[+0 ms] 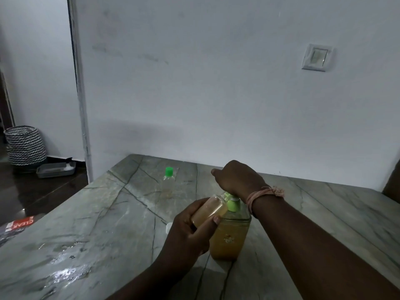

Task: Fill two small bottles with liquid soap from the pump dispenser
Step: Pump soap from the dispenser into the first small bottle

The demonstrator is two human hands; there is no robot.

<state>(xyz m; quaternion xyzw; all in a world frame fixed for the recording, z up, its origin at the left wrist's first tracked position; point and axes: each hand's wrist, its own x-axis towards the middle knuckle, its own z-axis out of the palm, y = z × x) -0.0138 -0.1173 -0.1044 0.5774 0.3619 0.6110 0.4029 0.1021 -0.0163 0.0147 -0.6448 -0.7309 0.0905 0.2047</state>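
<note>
The pump dispenser (229, 239), a clear bottle of amber soap with a green collar, stands on the stone table (108, 224). My right hand (237, 178) rests palm down on its pump head, which is hidden under the hand. My left hand (188, 232) holds a small clear bottle (208, 211) tilted, its mouth up against the pump; it holds amber liquid. A second small bottle (167, 182) with a green cap stands upright farther back on the table and looks nearly empty. A small white cap (169, 228) lies just left of my left hand.
A white wall runs behind the table, with a switch plate (317, 58) at the right. A printed red packet (18, 226) lies at the table's left edge. On the dark floor to the left stand a zigzag basket (25, 146) and a grey tray (55, 169). Wet patches shine on the near left tabletop.
</note>
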